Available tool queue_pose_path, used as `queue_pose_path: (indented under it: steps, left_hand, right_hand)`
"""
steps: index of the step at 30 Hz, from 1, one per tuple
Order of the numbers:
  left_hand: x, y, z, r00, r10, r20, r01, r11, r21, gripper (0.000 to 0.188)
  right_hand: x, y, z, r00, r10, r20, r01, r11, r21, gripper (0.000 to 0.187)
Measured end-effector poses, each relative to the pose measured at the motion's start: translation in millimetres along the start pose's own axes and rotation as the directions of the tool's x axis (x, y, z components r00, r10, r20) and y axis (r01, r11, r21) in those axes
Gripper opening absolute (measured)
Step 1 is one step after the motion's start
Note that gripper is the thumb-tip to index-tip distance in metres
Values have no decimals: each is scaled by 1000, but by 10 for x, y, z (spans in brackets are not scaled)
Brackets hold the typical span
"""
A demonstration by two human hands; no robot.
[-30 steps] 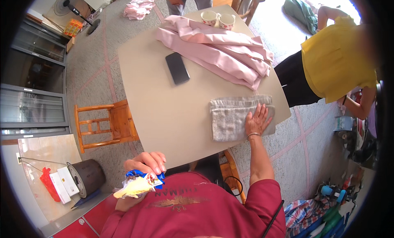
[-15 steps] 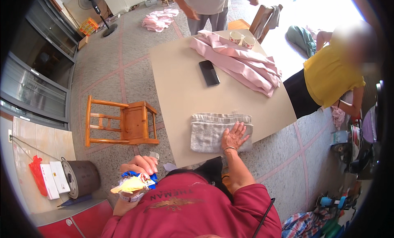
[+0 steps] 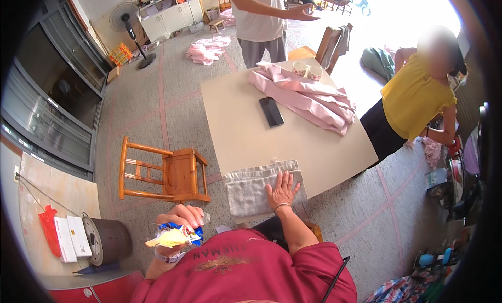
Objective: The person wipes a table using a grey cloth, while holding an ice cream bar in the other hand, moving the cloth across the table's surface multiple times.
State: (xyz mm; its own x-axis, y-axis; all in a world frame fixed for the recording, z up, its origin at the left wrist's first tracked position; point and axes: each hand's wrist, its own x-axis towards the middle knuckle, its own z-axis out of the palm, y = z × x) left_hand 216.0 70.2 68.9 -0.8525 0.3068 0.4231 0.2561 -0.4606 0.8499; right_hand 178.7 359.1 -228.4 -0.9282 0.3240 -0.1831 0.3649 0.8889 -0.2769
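My right hand (image 3: 283,191) lies flat, fingers spread, on a folded grey towel (image 3: 246,196) near the table's close edge. A thin bracelet circles that wrist. To the left, off the table and in front of my body, my left hand (image 3: 181,216) is closed on a crumpled plastic wrapper (image 3: 173,236), blue, yellow and partly clear. What the wrapper contains, if anything, cannot be made out. A black phone (image 3: 272,112) rests farther up the table.
Pink fabric (image 3: 308,99) and two patterned cups (image 3: 307,70) occupy the far side of the beige table (image 3: 225,130). A wooden chair (image 3: 183,172) stands left of it. One person in yellow (image 3: 413,94) bends at the right; another in white (image 3: 260,15) stands beyond.
Under my right hand the towel has slid left and nearer to me across the table. My left hand still grips the wrapper. The person in white has raised and stretched out their arms.
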Motion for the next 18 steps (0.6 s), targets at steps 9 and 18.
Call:
queue_pose_path:
  steps: [9, 18]
  left_hand:
    - [186, -184, 209, 1000, 11, 13, -11, 1000, -27, 35]
    - [653, -482, 692, 997, -65, 36, 66, 997, -29, 27]
  right_hand:
    - [225, 431, -65, 995, 31, -98, -34, 999, -25, 80]
    - [716, 1189, -326, 984, 79, -160, -81, 997, -7, 80]
